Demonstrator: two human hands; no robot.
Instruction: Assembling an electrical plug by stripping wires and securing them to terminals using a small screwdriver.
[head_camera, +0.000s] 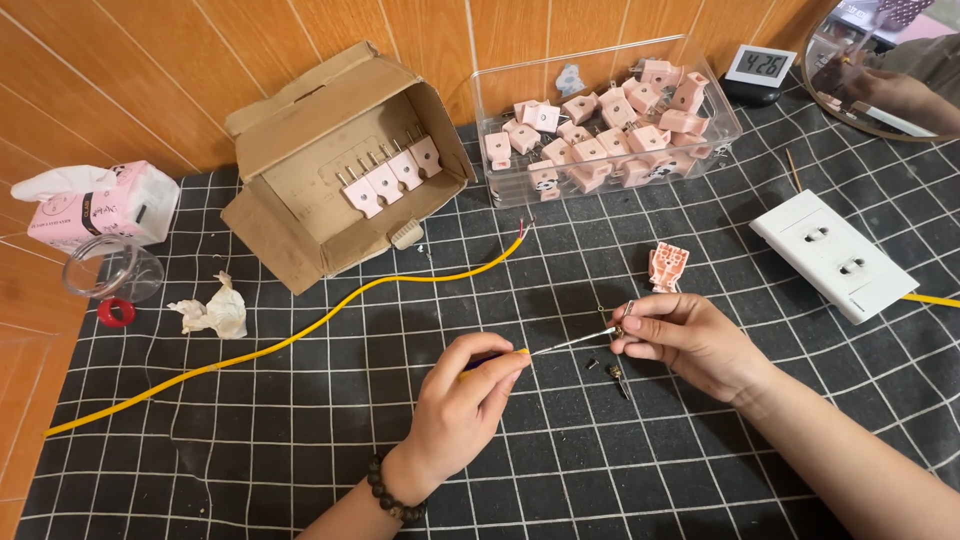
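**Two hands at a small screwdriver and a metal part, low centre of the frame**

The left hand (462, 392) pinches the yellow-and-purple handle of a thin screwdriver (560, 345), fingers closed tight on it. Its shaft runs right to a tiny metal terminal (621, 318) clamped between thumb and fingers of the right hand (685, 338). Loose screws (612, 372) lie on the black grid mat (300, 440) just below.

A pink plug body (668, 267) sits just above the right hand, a white socket plate (833, 255) to its right. A yellow cable (300, 335) crosses the mat leftward.

Upper centre, a clear plastic box (490, 95) holds a heap of pink plug bodies. Left of it, an open cardboard box (300, 215) on its side holds a row of pink pronged plugs (395, 172).

The terminal is mostly hidden by fingers; its shape is hard to make out. Upper right, a round mirror (850, 105) is cut off by the frame
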